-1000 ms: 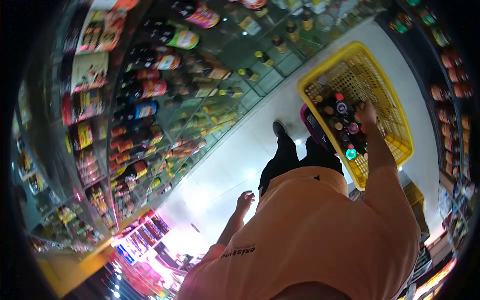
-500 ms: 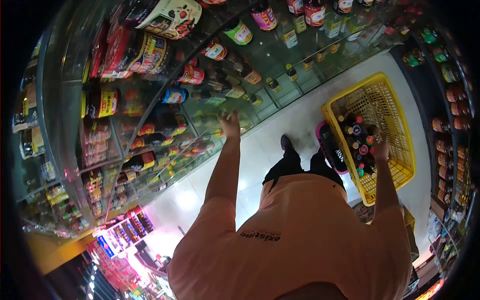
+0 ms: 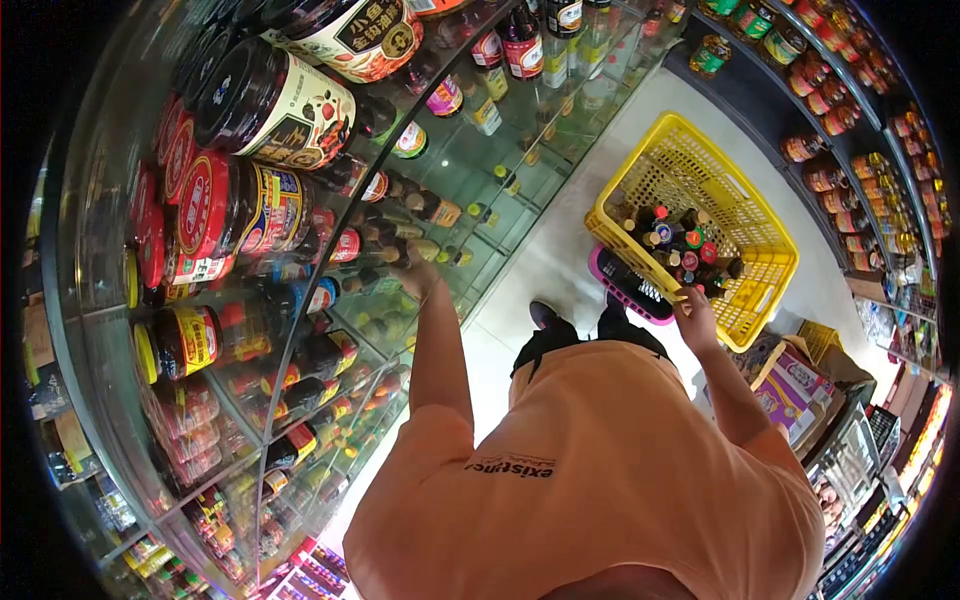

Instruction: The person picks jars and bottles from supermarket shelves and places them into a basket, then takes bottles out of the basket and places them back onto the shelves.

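Note:
My left hand [image 3: 422, 274] reaches into a glass shelf, up against several small dark bottles [image 3: 437, 208] lined up there. Its fingertips are partly hidden among them, so I cannot make out whether one is held. On the near rim of a yellow plastic basket [image 3: 765, 322], my right hand [image 3: 694, 312] is closed, fingers curled over the edge. Inside that basket stand several bottles [image 3: 688, 258] with red, green, blue and black caps, grouped toward its near left side.
Large jars with red lids [image 3: 203, 205] and black lids [image 3: 228, 95] fill the upper left shelves. A pink-rimmed black basket [image 3: 630, 285] sits beside the yellow one. Stocked jar shelves [image 3: 830, 190] curve along the right. A purple-and-white carton [image 3: 790, 395] is at lower right.
My left hand has gone from spread fingers near the shelf front to in among the bottles. My right hand has moved from over the bottles to the basket's rim. The view has turned.

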Demonstrator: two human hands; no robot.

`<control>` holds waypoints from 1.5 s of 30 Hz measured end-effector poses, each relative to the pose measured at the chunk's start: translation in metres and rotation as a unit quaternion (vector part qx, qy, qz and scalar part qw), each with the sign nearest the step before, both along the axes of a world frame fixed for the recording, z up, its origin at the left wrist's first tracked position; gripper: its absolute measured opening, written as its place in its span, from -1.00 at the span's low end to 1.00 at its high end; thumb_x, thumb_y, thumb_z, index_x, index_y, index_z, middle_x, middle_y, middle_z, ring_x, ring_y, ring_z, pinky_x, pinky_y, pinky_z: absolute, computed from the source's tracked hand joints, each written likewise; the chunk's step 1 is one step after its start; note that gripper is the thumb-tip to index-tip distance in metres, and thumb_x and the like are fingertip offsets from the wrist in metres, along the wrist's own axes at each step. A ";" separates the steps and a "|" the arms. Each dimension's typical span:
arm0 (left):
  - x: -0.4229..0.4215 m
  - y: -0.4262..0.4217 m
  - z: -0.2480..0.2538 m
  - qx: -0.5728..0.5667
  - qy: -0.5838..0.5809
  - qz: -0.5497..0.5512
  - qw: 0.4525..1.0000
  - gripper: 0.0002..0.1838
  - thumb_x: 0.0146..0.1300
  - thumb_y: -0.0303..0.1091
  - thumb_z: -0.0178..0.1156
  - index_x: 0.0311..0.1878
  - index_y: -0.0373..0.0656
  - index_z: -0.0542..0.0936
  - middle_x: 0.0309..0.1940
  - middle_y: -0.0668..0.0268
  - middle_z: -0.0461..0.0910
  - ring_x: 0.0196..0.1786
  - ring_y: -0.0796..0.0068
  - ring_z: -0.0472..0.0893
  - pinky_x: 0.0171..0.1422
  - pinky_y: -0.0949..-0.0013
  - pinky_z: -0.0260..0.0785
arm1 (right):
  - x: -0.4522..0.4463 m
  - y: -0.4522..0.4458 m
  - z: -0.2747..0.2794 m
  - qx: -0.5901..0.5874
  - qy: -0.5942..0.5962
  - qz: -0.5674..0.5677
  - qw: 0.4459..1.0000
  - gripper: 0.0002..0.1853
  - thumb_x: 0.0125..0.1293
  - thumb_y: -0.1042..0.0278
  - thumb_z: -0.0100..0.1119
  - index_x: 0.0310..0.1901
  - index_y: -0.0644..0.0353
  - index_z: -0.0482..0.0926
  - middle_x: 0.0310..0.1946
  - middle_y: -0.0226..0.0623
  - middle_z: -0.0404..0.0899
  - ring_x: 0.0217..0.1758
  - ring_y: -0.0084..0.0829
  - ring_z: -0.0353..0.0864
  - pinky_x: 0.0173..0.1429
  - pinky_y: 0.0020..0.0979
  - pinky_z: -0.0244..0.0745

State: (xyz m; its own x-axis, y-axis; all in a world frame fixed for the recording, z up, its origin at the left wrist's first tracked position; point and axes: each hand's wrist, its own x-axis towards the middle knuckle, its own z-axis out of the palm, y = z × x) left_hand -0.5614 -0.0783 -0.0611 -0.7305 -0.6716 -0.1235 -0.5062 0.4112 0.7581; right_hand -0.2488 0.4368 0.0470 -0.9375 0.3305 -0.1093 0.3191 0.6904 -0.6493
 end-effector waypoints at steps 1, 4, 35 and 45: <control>0.006 -0.012 -0.024 -0.104 -0.013 -0.080 0.991 -0.06 0.34 0.18 0.27 0.50 -0.34 0.18 0.32 -0.19 0.46 0.26 -0.10 0.57 0.25 0.00 0.47 | -0.002 -0.008 0.003 0.001 0.000 -0.004 1.000 -0.78 0.30 0.52 0.22 -0.02 0.24 0.56 -0.15 -0.11 0.61 -0.19 -0.27 0.70 -0.18 -0.31 0.60; 0.037 -0.052 -0.114 0.149 0.315 -0.178 0.920 -0.18 0.35 0.04 0.31 0.46 -0.32 0.26 0.28 -0.14 0.51 0.23 -0.04 0.58 0.29 0.08 0.44 | -0.018 -0.033 0.008 -0.110 -0.062 -0.014 0.992 -0.81 0.29 0.51 0.22 -0.06 0.24 0.60 -0.19 -0.11 0.66 -0.22 -0.23 0.74 -0.16 -0.29 0.62; 0.205 0.219 0.157 0.126 -0.110 -0.461 0.871 -0.50 0.34 -0.23 0.35 0.28 -0.20 0.51 -0.02 0.12 0.73 0.07 0.27 0.71 0.18 0.24 0.52 | -0.125 0.114 0.174 -0.020 0.078 0.017 0.997 -0.62 0.09 0.19 0.50 -0.15 0.20 0.58 -0.23 -0.05 0.68 -0.15 -0.05 0.71 -0.09 -0.17 0.60; 0.460 0.085 0.070 0.112 -0.386 -0.189 0.896 -0.60 0.41 -0.17 0.21 0.17 -0.24 0.57 -0.20 0.22 0.73 -0.22 0.42 0.71 -0.11 0.31 0.54 | -0.192 0.194 -0.004 0.050 0.027 0.010 0.998 -0.61 0.18 0.14 0.41 -0.18 0.23 0.47 -0.26 -0.03 0.63 -0.09 0.05 0.62 -0.01 -0.03 0.52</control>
